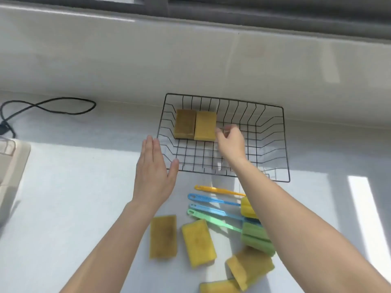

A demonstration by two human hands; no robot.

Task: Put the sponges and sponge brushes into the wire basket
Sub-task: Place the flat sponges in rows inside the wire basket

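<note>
Two sponges [194,125] sit in basket [284,144]; more sponges [198,243] and brushes [213,220] on counter [84,208]. Right hand [231,143] over basket, fingers loose, empty. Left hand [153,174] flat, empty. Sponges likely light, squashy: pinch long edges. Brushes: grab stiff handles.

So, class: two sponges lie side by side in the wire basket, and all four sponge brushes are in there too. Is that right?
Not quite. The head view shows two sponges in the wire basket, but the four sponge brushes lie on the table in front of it.
</note>
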